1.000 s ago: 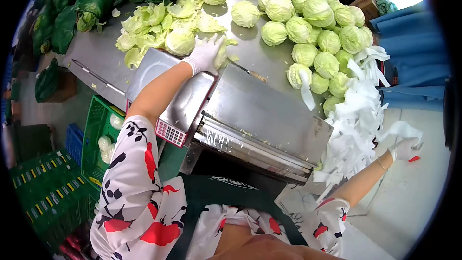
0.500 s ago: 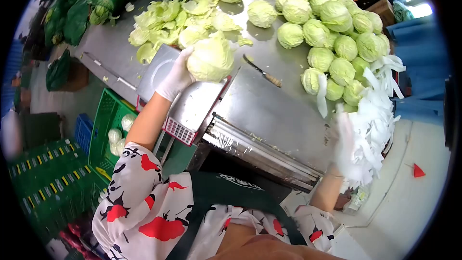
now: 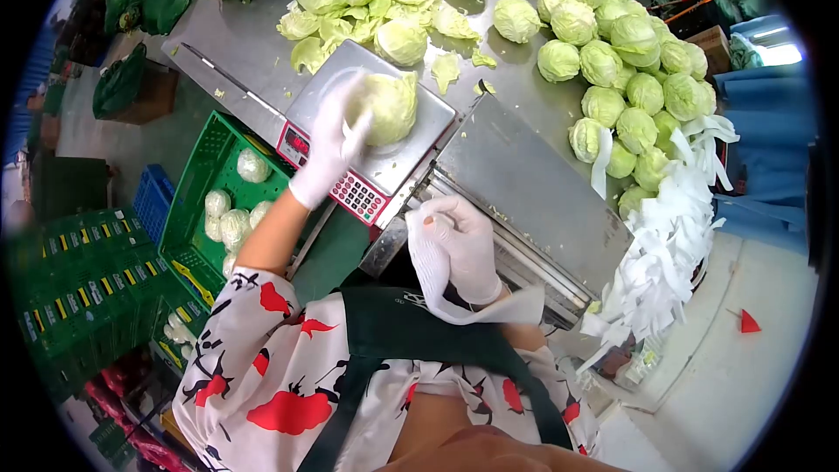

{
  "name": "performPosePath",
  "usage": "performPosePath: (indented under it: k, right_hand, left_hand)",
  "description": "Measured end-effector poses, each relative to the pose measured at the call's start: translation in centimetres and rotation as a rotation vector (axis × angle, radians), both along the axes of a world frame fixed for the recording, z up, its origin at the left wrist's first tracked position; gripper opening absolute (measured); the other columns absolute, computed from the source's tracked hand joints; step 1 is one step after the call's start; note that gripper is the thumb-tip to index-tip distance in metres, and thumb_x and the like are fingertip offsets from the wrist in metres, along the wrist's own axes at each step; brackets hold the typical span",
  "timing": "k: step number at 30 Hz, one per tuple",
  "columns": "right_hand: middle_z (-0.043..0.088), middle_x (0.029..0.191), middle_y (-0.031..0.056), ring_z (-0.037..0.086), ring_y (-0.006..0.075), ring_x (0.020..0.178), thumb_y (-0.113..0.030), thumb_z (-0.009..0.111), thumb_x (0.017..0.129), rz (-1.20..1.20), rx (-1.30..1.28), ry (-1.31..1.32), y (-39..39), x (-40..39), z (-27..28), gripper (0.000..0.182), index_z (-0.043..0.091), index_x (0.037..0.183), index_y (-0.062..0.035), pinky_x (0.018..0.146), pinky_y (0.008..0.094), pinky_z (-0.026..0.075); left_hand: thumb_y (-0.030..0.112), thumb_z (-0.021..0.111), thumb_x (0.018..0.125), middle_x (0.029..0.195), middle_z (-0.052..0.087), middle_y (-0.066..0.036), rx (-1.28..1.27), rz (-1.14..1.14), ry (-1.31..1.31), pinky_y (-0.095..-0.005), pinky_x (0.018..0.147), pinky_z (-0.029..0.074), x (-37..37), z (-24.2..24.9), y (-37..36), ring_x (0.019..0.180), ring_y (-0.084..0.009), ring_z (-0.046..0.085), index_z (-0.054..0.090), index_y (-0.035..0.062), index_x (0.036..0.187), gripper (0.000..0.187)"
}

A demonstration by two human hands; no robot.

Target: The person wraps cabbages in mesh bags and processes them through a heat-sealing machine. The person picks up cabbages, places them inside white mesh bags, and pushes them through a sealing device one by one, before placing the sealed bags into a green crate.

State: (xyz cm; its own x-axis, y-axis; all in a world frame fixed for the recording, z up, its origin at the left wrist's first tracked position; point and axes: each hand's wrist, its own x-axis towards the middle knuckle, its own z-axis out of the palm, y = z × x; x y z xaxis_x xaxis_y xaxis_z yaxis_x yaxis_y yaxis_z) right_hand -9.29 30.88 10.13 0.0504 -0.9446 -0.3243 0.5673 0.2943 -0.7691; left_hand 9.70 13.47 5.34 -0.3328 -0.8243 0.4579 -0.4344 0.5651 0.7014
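Observation:
A pale green cabbage [image 3: 390, 109] rests on the metal pan of a digital scale [image 3: 415, 164] with a red-edged keypad. My gloved left hand [image 3: 336, 140] is closed against the cabbage's left side, its fingers slightly blurred. Close to my body, my gloved right hand [image 3: 459, 240] pinches a long white strip [image 3: 426, 262], which hangs below the hand and curves to the right across my apron. Right of the scale is a wrapping machine with a flat metal plate [image 3: 533, 170].
Loose leaves [image 3: 336, 4] lie behind the scale. A pile of cabbages [image 3: 634, 39] covers the table's right side, beside a heap of white strips [image 3: 669, 245]. A green crate [image 3: 188, 201] with several wrapped cabbages stands at lower left.
The cabbage has come down onto the scale in my left hand. My right hand has moved left from the strip heap to in front of my chest, bringing a white strip.

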Motion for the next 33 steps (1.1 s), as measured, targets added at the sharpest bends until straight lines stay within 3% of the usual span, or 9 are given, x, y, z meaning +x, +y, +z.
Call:
performPosePath:
  k: [3,6,10,14,17,20,24,29,33]
  right_hand:
    - [0.065,0.095,0.0053,0.061,0.0109,0.082,-0.004,0.065,0.092,-0.244,-0.021,0.11,-0.4,1.2,0.1,0.01,0.062,0.101,-0.0031,0.072,0.0244,0.05]
    - [0.063,0.104,0.0089,0.06,0.018,0.092,-0.001,0.069,0.085,-0.521,-0.515,0.957,-1.5,2.7,-1.3,0.012,0.064,0.095,-0.0063,0.079,0.0299,0.049]
    - [0.061,0.112,0.0117,0.055,0.0249,0.102,0.002,0.069,0.081,-0.751,-0.603,1.338,-2.8,2.5,-0.7,0.017,0.065,0.095,-0.0073,0.088,0.0342,0.045]
    - [0.062,0.106,0.0128,0.059,0.0221,0.092,-0.001,0.064,0.087,-0.801,-0.463,1.017,-3.6,3.0,-1.3,0.014,0.061,0.101,-0.003,0.084,0.0331,0.048]
    - [0.061,0.099,0.0098,0.059,0.0173,0.086,-0.006,0.061,0.093,-0.725,-0.28,0.443,-3.5,4.3,-0.3,0.012,0.058,0.103,-0.0004,0.08,0.0306,0.049]
    - [0.059,0.092,0.0065,0.058,0.0132,0.084,-0.009,0.06,0.096,-0.612,-0.366,0.65,-3.3,3.7,-0.8,0.016,0.058,0.108,0.0008,0.079,0.0278,0.048]
    - [0.059,0.088,0.0043,0.057,0.013,0.081,-0.009,0.062,0.094,0.002,-0.572,1.063,-3.9,0.7,2.2,0.026,0.058,0.117,0.0026,0.077,0.0263,0.047]
    - [0.061,0.093,0.0003,0.062,0.0145,0.091,-0.004,0.066,0.089,-0.224,-0.138,-0.1,-5.3,-2.4,1.2,0.033,0.059,0.122,-0.0024,0.091,0.0312,0.052]
    - [0.061,0.111,0.0036,0.058,0.0133,0.101,-0.005,0.066,0.09,-0.045,-0.102,0.369,-5.5,-1.2,2.1,0.025,0.06,0.114,-0.0027,0.089,0.0283,0.05]
  left_hand:
    - [0.021,0.062,0.093,0.15,0.041,-0.019,0.502,-0.363,0.287,-0.0397,0.116,0.029,-1.7,2.9,7.1,0.14,-0.0272,0.039,0.033,-0.0019,0.149,0.068]
    - [0.018,0.059,0.096,0.158,0.027,-0.017,0.725,-0.693,0.523,-0.0376,0.119,0.021,-3.3,3.2,10.7,0.146,-0.023,0.026,0.017,-0.0034,0.154,0.075]
    - [0.014,0.059,0.097,0.15,0.043,-0.014,0.987,-0.547,0.85,-0.033,0.111,0.035,-4.6,3.2,12.2,0.132,-0.0185,0.047,0.032,-0.0042,0.15,0.061]
    - [0.01,0.06,0.096,0.126,0.061,-0.008,0.945,-0.459,0.882,-0.0286,0.1,0.044,-4.6,3.3,12.1,0.113,-0.0135,0.058,0.051,-0.0032,0.134,0.041]
    - [0.012,0.061,0.097,0.109,0.063,-0.005,0.983,-0.485,0.918,-0.026,0.092,0.047,-4.8,2.3,11.8,0.101,-0.0098,0.059,0.057,-0.0003,0.116,0.023]
    - [0.013,0.06,0.098,0.1,0.061,-0.002,1.013,-0.438,0.974,-0.0233,0.083,0.047,-4.7,1.9,11.7,0.092,-0.0073,0.058,0.056,0.0025,0.107,0.014]
    - [0.015,0.057,0.1,0.095,0.06,-0.001,1.07,-0.495,1.146,-0.0201,0.074,0.047,-4.0,1.4,10.5,0.084,-0.0047,0.056,0.055,0.0051,0.107,0.013]
    - [0.014,0.057,0.1,0.095,0.061,-0.001,1.199,-0.514,1.137,-0.0201,0.073,0.048,-3.3,1.2,8.6,0.081,-0.0065,0.057,0.057,0.0033,0.11,0.015]
    - [0.01,0.059,0.098,0.093,0.062,-0.002,1.127,-0.489,1.125,-0.0223,0.075,0.051,-4.3,2.2,6.6,0.081,-0.0092,0.06,0.058,0.0002,0.115,0.019]
